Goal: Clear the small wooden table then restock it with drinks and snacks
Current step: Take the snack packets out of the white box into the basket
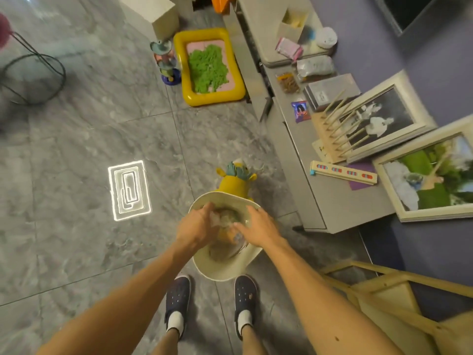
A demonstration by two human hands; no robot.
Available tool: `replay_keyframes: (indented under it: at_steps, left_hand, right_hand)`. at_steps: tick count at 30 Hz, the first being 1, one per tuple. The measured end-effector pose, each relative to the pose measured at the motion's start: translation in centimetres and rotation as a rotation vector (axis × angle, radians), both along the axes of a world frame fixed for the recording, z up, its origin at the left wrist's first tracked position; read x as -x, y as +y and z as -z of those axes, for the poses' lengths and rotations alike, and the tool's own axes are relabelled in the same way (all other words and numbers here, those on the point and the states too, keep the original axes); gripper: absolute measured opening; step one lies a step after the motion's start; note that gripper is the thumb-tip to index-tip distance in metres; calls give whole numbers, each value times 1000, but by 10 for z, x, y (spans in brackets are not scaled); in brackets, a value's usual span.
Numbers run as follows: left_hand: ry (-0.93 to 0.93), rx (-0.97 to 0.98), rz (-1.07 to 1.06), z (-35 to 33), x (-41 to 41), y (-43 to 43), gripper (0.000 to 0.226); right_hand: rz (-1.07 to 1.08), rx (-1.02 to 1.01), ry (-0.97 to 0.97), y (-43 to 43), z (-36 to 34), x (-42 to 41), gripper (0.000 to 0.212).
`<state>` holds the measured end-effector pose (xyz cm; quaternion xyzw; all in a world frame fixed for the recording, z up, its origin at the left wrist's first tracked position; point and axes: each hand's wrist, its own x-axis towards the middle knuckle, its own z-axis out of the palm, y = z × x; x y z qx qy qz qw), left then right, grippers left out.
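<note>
A cream waste bin (223, 273) stands on the grey tiled floor just ahead of my feet. It holds crumpled clear and coloured wrappers (226, 217). My left hand (197, 228) reaches in from the left, its fingers curled into the wrappers. My right hand (258, 230) comes in from the right, its fingers closed over an orange and blue packet (236, 237) in the pile. Both hands cover much of the bin's contents. A corner of a pale wooden table frame (384, 280) shows at the lower right.
A yellow plush toy (234, 184) lies right behind the bin. A long grey cabinet (330, 208) runs along the right wall with snack packets (288, 82), a peg rack and two picture frames. A yellow inflatable tray of green sand (208, 67) is farther back, and a black wire stool (33, 78) at left.
</note>
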<state>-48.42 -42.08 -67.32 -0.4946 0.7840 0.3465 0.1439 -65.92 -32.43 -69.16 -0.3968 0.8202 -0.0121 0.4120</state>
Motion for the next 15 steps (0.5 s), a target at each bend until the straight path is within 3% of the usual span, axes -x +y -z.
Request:
replay_keyframes:
  at_steps: [5, 15]
  left_hand:
    - [73, 147, -48, -100, 2, -29, 81]
    - [281, 619, -49, -378, 23, -88, 105]
  right_hand:
    - [13, 141, 113, -16, -107, 24, 105]
    - [-12, 468, 418, -60, -397, 76, 106]
